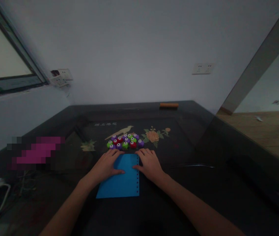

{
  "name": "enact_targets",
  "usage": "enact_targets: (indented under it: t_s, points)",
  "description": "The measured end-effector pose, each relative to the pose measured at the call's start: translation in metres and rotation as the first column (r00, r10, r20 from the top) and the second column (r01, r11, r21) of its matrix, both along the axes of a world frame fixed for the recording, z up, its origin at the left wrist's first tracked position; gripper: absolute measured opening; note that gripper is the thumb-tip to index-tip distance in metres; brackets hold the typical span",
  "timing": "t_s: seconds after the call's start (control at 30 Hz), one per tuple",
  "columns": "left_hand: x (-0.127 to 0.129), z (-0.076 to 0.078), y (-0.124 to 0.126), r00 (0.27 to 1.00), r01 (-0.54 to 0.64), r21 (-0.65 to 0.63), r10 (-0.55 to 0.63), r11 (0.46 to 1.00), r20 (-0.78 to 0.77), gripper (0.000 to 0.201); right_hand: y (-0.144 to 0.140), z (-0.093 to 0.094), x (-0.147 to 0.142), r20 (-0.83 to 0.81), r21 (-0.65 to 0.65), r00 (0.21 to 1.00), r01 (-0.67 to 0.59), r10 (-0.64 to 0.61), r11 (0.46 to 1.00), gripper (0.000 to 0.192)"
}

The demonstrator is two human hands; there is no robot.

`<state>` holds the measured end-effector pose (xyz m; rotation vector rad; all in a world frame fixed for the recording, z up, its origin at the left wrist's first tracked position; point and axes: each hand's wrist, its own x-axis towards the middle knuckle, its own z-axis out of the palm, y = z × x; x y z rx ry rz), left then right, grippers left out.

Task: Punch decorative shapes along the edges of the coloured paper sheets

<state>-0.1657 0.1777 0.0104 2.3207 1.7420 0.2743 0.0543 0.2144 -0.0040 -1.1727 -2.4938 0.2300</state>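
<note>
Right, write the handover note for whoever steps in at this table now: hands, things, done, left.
Left hand: flat, fingers spread, on the left part of the blue sheet.
Right hand: flat on the sheet's right edge, by its row of small punched holes.
Neither hand grips anything.
Things: the sheet lies flat on the dark table; a cluster of small green, purple and red punches sits just beyond the fingertips, untouched.
Done: one row of holes along the sheet's right edge.
Left: the rest of the sheet is unpunched.
</note>
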Motion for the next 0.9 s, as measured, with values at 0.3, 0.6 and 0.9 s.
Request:
enact_targets:
  t_s: [0.3,0.6,0.9]
  points:
    - [-0.001,-0.001,-0.001,0.999,0.006,-0.013,-0.007,1.0,-0.037,0.067,0.0,-0.003,-0.001,0.052,-0.005,0.998,-0.026,0.026,1.0,0.057]
    - [0.0,0.001,-0.001,1.0,0.015,0.015,-0.015,1.0,0.009,0.064,-0.002,0.001,0.0,0.001,-0.019,1.0,-0.018,0.018,1.0,0.045]
    - [-0.001,0.01,-0.001,1.0,-0.019,0.043,0.018,0.999,0.021,0.036,-0.001,-0.002,-0.002,-0.028,-0.036,1.0,0.01,-0.011,0.999,0.032]
